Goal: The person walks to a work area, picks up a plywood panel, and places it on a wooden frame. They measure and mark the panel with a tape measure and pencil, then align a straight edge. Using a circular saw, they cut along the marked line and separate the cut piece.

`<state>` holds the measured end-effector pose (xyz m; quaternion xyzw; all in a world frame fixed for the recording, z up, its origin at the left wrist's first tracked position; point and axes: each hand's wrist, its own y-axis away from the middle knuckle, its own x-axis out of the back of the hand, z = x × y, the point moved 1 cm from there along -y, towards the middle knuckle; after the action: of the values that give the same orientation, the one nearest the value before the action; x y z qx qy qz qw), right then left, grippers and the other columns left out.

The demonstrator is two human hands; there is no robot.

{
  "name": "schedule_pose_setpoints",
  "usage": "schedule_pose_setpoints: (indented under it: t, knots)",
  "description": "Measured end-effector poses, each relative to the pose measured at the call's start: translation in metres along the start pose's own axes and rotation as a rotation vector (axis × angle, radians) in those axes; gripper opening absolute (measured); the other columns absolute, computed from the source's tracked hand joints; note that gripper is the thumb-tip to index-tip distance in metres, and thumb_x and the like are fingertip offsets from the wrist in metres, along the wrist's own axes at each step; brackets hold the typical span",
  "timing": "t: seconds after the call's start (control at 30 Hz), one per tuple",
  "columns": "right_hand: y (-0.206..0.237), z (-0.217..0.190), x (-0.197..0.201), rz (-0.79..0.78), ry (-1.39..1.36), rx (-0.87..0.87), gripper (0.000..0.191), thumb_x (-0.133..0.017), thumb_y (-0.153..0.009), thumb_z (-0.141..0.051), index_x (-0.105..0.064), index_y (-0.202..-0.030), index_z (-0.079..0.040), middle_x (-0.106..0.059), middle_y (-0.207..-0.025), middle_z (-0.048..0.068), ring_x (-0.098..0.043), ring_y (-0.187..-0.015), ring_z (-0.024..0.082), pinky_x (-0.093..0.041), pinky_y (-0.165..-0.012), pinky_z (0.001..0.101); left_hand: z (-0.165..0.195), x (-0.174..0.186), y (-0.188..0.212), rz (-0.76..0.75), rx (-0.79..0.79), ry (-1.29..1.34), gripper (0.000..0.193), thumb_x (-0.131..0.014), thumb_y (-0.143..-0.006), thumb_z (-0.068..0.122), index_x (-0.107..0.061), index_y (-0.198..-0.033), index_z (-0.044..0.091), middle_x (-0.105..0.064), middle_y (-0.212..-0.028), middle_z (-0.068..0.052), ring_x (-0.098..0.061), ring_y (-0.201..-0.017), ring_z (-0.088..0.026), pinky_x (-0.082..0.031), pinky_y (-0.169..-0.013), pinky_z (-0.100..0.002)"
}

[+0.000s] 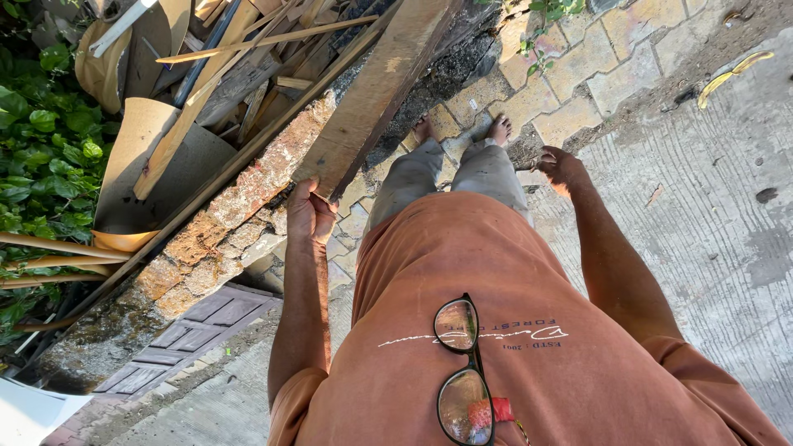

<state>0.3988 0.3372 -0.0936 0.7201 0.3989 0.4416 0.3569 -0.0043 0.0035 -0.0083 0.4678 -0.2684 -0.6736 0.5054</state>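
In the head view, the left hand (310, 216) is reaching forward with a straight arm, its fingers wrapping the near end of a long wooden plank (376, 91), which is slanting up across the low brick wall (239, 206) (scrap wood (239, 58) heaped behind it). The right hand (560, 168) is hanging beside the legs, fingers loosely curled, holding nothing.

Single view, from the head, aimed steeply down the front of the body. Orange shirt (496, 330) close beneath and filling the lower frame, bare feet (462, 130) farther off on paving (595, 58), low brick wall (239, 206) running along the left.
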Motion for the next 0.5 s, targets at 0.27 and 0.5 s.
schedule_pose_setpoints:
  t: [0.27, 0.5]
  knots:
    - [0.014, -0.009, -0.005, 0.015, -0.248, 0.209, 0.054, -0.07, -0.098, -0.019, -0.053, -0.147, -0.002, -0.071, -0.129, 0.015, -0.068, -0.109, 0.02, -0.051, -0.082, 0.0293, 0.018, -0.035, -0.014, -0.132, -0.22, 0.022, 0.041, -0.071, -0.089, 0.006, -0.059, -0.128, -0.001, -0.069, -0.119, -0.011, -0.076, -0.101, -0.019, -0.064, -0.091, -0.032]
    - [0.032, -0.014, 0.0, 0.054, -0.11, 0.118, 0.055, -0.07, -0.096, -0.017, -0.056, -0.148, -0.006, -0.07, -0.131, 0.014, -0.066, -0.112, 0.018, -0.052, -0.09, 0.0299, 0.071, -0.105, -0.025, -0.211, -0.368, -0.327, 0.053, -0.075, -0.082, 0.01, -0.051, -0.128, -0.002, -0.063, -0.099, -0.009, -0.065, -0.072, -0.011, -0.056, -0.051, -0.025]
